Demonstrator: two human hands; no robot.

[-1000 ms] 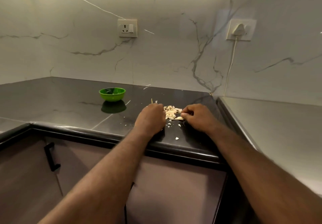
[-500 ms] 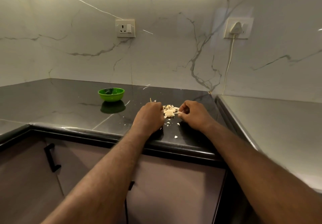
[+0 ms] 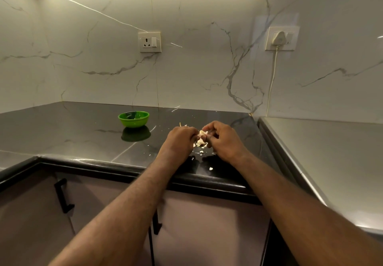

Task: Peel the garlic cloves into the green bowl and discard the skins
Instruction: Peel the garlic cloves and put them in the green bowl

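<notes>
Left hand (image 3: 179, 140) and right hand (image 3: 224, 140) flank the garlic skins (image 3: 200, 142) on the bench (image 3: 83, 131), likely gathering them to discard; right pinches some, left's curled grip is hidden

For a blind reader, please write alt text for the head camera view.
The left hand and the right hand pinch a garlic piece between them over loose skins on a black countertop. A green bowl stands apart, to their left.
</notes>
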